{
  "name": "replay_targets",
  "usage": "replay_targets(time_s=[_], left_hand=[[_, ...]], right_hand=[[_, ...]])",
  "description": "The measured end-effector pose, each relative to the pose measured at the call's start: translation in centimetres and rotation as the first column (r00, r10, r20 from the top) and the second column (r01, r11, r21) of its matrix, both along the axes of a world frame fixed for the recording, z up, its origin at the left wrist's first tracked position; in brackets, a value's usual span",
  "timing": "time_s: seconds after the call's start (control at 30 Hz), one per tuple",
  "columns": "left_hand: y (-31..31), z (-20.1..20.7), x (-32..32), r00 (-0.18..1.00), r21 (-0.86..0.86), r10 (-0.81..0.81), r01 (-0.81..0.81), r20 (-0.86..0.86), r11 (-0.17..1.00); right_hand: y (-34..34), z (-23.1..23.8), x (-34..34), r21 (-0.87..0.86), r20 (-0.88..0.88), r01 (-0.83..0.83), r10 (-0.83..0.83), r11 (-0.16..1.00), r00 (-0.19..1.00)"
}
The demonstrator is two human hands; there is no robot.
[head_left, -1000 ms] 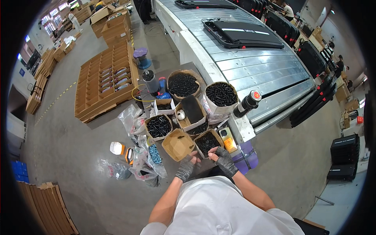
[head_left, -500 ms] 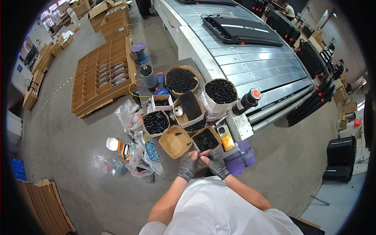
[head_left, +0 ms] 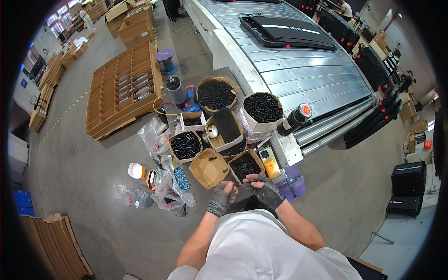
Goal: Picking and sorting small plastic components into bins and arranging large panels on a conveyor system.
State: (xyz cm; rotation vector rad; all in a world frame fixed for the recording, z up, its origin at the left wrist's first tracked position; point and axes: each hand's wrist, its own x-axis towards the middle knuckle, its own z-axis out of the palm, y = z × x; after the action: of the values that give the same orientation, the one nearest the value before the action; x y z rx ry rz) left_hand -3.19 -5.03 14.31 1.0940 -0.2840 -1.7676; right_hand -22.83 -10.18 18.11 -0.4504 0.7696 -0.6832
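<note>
My left hand (head_left: 221, 199), in a grey fingerless glove, is closed just below a nearly bare cardboard box (head_left: 205, 171) that has a few small black parts in it. Its fingertips are pinched; whatever they hold is too small to make out. At the near edge of a box of small black ring-like parts (head_left: 245, 166), my right hand (head_left: 264, 190) wears the same kind of glove. Thumb and fingers are drawn together there, pointing left, and anything between them is hidden. A small gap separates the two hands.
Around them stand a box of black bolts (head_left: 186, 145), a bag of black cylindrical parts (head_left: 262, 107) and a phone (head_left: 269, 162). Further off are a blue power tool (head_left: 191, 99), a purple stool (head_left: 291, 183), plastic bags (head_left: 170, 191) and a roller conveyor (head_left: 298, 70) carrying a black panel (head_left: 289, 32).
The hands, which met at the fingertips, have moved apart. My right hand has shifted right, toward the box of ring-like parts; my left has drawn slightly nearer to me.
</note>
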Motion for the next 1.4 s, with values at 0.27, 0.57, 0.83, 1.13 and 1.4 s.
replay_targets(time_s=[0.27,0.57,0.83,1.13,1.4], left_hand=[[-0.1,0.4,-0.9,0.999,-0.027,-0.019,0.02,0.036,0.999],[-0.1,0.6,-1.4,0.999,-0.016,0.018,-0.018,0.031,1.0],[0.1,0.2,-2.0,0.999,0.005,-0.038,0.038,0.007,0.999],[0.4,0.6,-2.8,0.992,0.083,0.036,-0.025,-0.123,0.996],[0.9,-0.3,-2.4,0.984,-0.01,-0.056,0.055,-0.17,0.998]], right_hand=[[-0.2,-0.6,-0.3,-0.06,-0.1,-0.037,0.031,0.997,0.994],[0.5,-0.5,0.3,-0.109,-0.114,0.037,-0.049,0.993,0.992],[0.8,0.6,0.7,0.059,0.072,0.094,-0.099,0.994,0.993],[1.2,1.8,1.2,-0.023,0.034,-0.029,0.03,0.999,0.999],[1.8,1.2,0.8,-0.138,-0.123,-0.089,0.072,0.986,0.99]])
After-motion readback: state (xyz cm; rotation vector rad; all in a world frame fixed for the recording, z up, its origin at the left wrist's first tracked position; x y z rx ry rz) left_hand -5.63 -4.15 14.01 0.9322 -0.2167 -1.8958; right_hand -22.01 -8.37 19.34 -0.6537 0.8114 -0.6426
